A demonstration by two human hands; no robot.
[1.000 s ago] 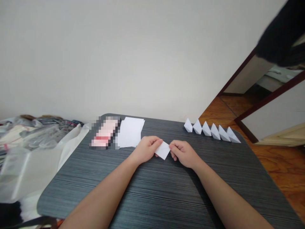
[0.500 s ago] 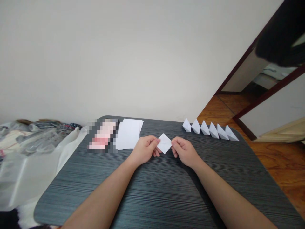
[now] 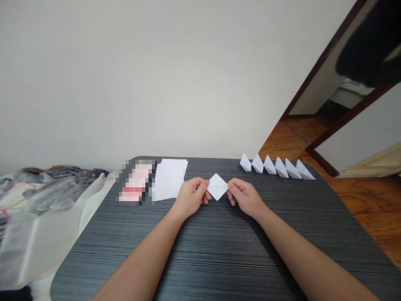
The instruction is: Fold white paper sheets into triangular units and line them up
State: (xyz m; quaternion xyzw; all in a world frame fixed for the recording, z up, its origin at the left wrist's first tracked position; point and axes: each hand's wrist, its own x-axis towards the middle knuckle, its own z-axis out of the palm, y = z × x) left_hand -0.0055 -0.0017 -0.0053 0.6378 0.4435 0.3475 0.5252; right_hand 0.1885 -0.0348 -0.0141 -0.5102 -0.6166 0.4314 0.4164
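Note:
A small folded white paper (image 3: 217,187) is held up between my two hands, turned like a diamond with crossing crease lines on its face. My left hand (image 3: 193,195) pinches its left corner between thumb and fingers. At the opposite corner, my right hand (image 3: 244,196) has the same kind of pinch. Several folded white paper boats (image 3: 264,164) stand in a row along the back right of the table. Left of my hands lies a small stack of white paper sheets (image 3: 169,179).
The dark wood-grain table (image 3: 213,259) stands against a pale wall (image 3: 175,79). A blurred-out rectangular item (image 3: 135,182) lies at its back left. Clear plastic bags (image 3: 46,225) are heaped beyond the left edge. On the right are a wooden floor (image 3: 372,205) and a doorway.
The diamond-shaped paper has turned more squarely toward me, and its creases show more plainly. My right hand has shifted slightly right. The view has tilted a little.

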